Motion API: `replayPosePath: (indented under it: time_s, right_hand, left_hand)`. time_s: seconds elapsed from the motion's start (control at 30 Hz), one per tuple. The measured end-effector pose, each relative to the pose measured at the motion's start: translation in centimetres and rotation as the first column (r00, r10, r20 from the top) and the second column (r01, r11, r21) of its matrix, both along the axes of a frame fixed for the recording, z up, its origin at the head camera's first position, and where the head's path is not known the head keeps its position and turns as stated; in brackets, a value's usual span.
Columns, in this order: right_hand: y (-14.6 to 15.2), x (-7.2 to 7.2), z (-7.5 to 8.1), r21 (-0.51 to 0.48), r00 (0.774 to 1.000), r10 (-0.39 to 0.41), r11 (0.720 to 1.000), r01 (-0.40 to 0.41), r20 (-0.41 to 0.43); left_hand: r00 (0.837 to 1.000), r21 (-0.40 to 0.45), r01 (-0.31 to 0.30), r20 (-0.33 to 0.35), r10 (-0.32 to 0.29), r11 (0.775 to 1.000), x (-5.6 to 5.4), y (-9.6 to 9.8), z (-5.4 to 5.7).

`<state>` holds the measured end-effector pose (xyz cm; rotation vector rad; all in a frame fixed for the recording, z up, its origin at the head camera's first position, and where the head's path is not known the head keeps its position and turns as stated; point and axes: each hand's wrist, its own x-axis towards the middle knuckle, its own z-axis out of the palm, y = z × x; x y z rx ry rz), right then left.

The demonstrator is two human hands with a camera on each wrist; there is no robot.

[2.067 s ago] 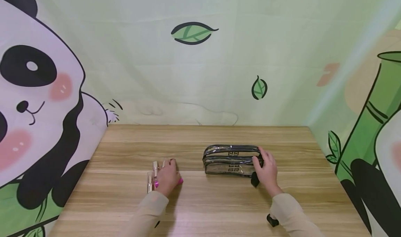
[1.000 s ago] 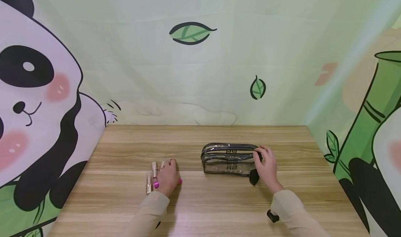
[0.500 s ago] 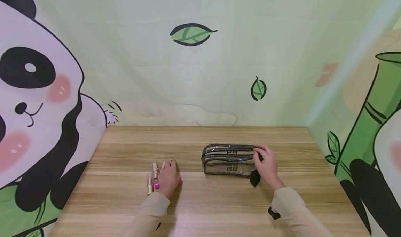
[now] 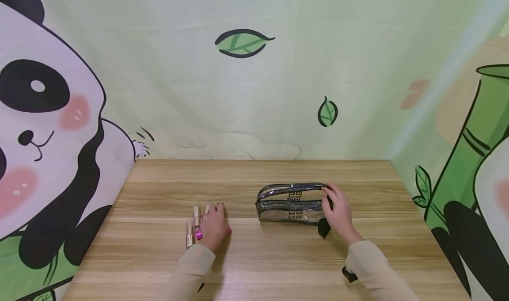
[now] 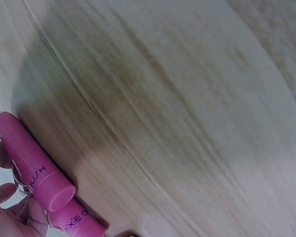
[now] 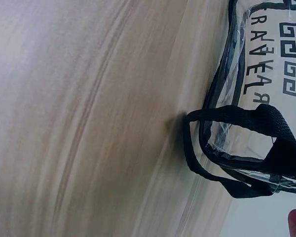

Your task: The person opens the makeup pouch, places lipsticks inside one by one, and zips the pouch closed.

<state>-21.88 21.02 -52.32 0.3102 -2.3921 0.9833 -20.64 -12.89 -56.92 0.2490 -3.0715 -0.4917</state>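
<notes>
My left hand [image 4: 213, 227] curls over slim lipstick-like tubes at the left of the table. In the left wrist view its fingers touch two pink tubes [image 5: 35, 160] with dark lettering, lying side by side. Beside this hand in the head view lie a clear-and-gold tube [image 4: 189, 234] and another with a bright pink end [image 4: 199, 234]. My right hand [image 4: 338, 211] pinches the right end of a clear pouch [image 4: 274, 215] with black trim, fingers at its top edge and thumb in front. A black strap loop [image 6: 232, 116] hangs from that end.
The wooden table [image 4: 262, 265] ends at the back against a pale green cloth backdrop [image 4: 278, 84] printed with pandas, leaves and bamboo. A small black object [image 4: 350, 274] shows beside the right sleeve cuff.
The pouch has tilted under my right hand: its two dark upper bands stand farther apart and the front looks lower. My left hand and the tubes have hardly moved.
</notes>
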Motion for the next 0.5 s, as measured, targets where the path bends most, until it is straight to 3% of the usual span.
replayPosePath:
  time_s: [0.5]
  right_hand:
    - [0.02,0.27,0.15,0.047,0.996,0.011,0.999,-0.015,0.086]
  left_hand:
    - [1.0,0.013,0.021,-0.024,-0.02,1.0,0.14,0.06,0.11]
